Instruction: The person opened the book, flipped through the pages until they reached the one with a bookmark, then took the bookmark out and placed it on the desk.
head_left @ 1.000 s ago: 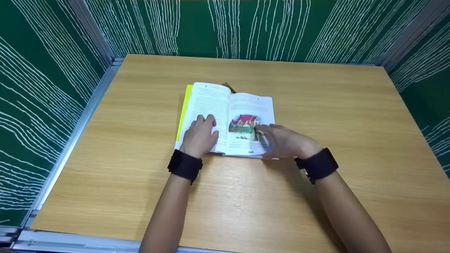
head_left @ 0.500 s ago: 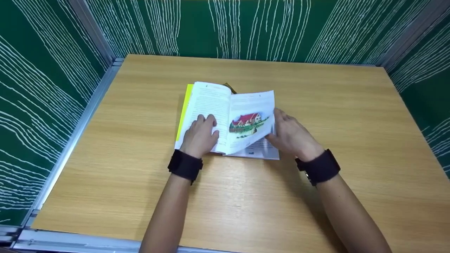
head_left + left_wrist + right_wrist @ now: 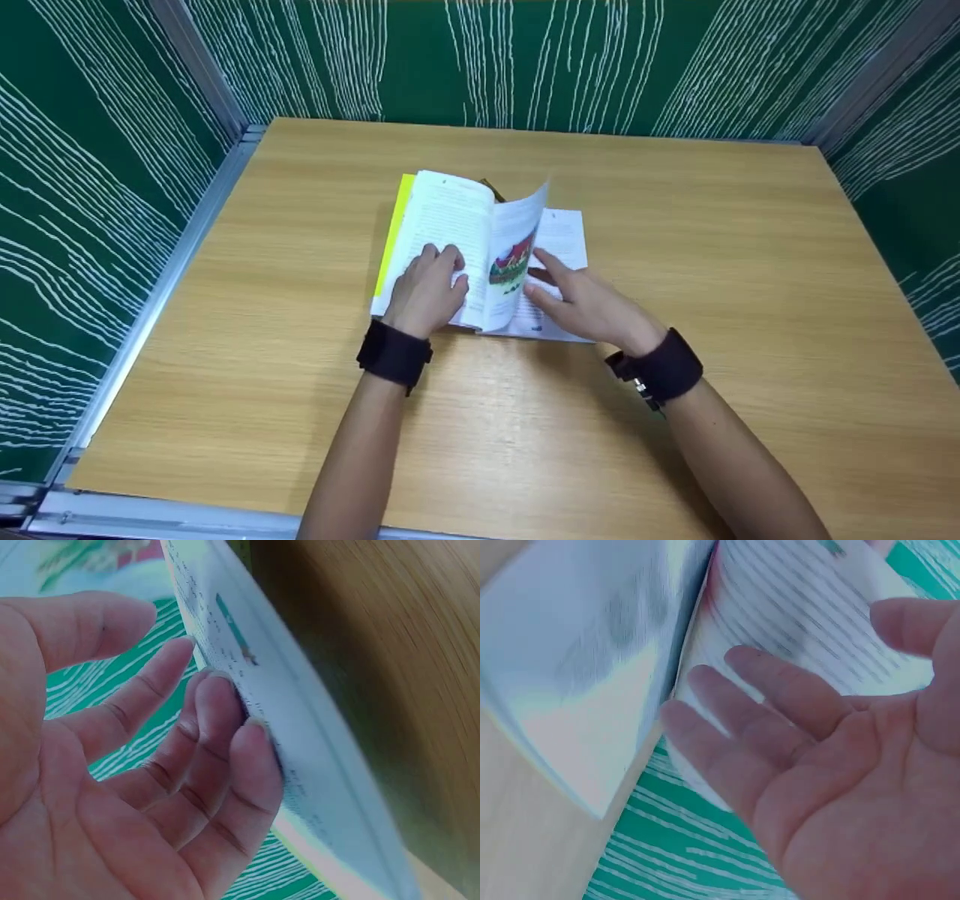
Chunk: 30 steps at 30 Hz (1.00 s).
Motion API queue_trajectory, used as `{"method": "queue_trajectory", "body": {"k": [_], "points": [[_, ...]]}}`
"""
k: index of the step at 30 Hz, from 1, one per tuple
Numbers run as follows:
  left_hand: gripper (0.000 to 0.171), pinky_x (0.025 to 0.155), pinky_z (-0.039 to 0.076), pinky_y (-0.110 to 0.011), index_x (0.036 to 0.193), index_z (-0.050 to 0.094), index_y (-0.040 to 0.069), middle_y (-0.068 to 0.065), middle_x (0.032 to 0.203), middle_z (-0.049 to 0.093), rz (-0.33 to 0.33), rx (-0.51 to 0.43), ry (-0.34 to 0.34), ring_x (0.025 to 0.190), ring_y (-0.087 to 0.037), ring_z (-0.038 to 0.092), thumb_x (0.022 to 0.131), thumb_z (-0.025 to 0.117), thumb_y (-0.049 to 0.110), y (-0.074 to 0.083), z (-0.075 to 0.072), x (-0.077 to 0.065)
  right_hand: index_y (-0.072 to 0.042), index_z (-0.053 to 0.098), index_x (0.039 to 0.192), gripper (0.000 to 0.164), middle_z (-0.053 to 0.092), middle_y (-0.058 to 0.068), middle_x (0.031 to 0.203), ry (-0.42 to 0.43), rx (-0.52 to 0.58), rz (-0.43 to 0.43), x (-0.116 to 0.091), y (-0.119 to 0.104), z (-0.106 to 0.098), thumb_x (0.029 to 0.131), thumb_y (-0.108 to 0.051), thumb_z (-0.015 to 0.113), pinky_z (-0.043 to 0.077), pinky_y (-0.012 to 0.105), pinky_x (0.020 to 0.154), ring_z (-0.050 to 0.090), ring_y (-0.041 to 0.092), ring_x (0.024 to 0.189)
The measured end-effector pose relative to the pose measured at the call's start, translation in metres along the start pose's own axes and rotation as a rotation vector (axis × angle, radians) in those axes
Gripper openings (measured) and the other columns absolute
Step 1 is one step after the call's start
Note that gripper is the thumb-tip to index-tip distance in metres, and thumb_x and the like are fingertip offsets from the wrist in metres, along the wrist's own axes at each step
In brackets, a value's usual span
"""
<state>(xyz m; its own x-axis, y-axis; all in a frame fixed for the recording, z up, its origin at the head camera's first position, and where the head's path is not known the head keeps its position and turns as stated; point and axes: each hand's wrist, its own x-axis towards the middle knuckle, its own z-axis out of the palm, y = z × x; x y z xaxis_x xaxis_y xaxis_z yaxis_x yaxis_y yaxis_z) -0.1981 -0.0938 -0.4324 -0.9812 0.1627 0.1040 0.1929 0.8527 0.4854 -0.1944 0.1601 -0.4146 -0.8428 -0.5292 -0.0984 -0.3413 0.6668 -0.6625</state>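
Observation:
An open book (image 3: 454,202) with a yellow cover edge (image 3: 394,232) lies on the table. My left hand (image 3: 427,292) rests on its left page, fingertips touching the paper, fingers slightly bent in the left wrist view. One leaf with a picture of a red-roofed house (image 3: 514,262) stands raised and curved near the spine. My right hand (image 3: 589,300) is behind this leaf, over the right-hand page (image 3: 566,232). In the right wrist view, the right hand's loosely extended fingers (image 3: 727,720) are against or close to the leaf's printed back (image 3: 802,615); exact contact is unclear.
The wooden table (image 3: 675,210) extends around the book. A small dark strip (image 3: 492,189) sticks out behind the spine, mostly hidden. Green panels (image 3: 600,67) with white lines stand at the back and sides, with a metal frame rail (image 3: 172,262) at the left.
The right hand first reached the right page's outer edge, lifted the leaf, then moved left with it. The leaf has gone from flat to nearly upright. The left hand has stayed put.

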Motion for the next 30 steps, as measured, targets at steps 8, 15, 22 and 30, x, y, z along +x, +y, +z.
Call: {"method": "queue_trajectory", "body": {"k": [8, 15, 22, 30], "points": [[0.018, 0.070, 0.053, -0.041, 0.112, 0.068, 0.007, -0.010, 0.100, 0.061, 0.019, -0.029, 0.027, 0.082, -0.025, 0.060, 0.102, 0.058, 0.018, 0.000, -0.004, 0.001, -0.007, 0.022, 0.165, 0.076, 0.055, 0.020, 0.149, 0.023, -0.088, -0.175, 0.004, -0.010, 0.030, 0.106, -0.040, 0.057, 0.048, 0.044, 0.109, 0.061, 0.027, 0.129], [0.028, 0.071, 0.054, -0.045, 0.118, 0.065, 0.003, -0.012, 0.096, 0.061, 0.045, -0.153, 0.085, 0.081, -0.028, 0.059, 0.090, 0.065, 0.006, -0.005, -0.007, -0.001, -0.005, 0.016, 0.165, 0.081, 0.054, 0.026, 0.147, 0.032, -0.157, -0.272, 0.003, -0.015, 0.050, 0.102, -0.026, 0.063, 0.049, 0.045, 0.108, 0.059, 0.031, 0.129], [0.031, 0.079, 0.057, -0.042, 0.123, 0.066, 0.003, -0.013, 0.104, 0.065, 0.067, -0.315, 0.135, 0.093, -0.030, 0.065, 0.092, 0.069, 0.008, -0.010, -0.011, -0.002, -0.007, 0.022, 0.165, 0.078, 0.047, 0.021, 0.156, 0.032, -0.254, -0.310, 0.000, -0.017, 0.064, 0.101, -0.024, 0.064, 0.042, 0.043, 0.115, 0.051, 0.028, 0.139], [0.039, 0.093, 0.053, -0.048, 0.137, 0.056, 0.000, -0.019, 0.115, 0.065, 0.011, -0.264, 0.172, 0.107, -0.034, 0.063, 0.112, 0.036, 0.024, -0.016, -0.028, 0.004, -0.016, 0.027, 0.165, 0.073, 0.028, 0.009, 0.169, -0.003, -0.331, -0.328, 0.000, -0.019, 0.071, 0.100, -0.022, 0.061, 0.036, 0.046, 0.119, 0.041, 0.028, 0.148]]}}
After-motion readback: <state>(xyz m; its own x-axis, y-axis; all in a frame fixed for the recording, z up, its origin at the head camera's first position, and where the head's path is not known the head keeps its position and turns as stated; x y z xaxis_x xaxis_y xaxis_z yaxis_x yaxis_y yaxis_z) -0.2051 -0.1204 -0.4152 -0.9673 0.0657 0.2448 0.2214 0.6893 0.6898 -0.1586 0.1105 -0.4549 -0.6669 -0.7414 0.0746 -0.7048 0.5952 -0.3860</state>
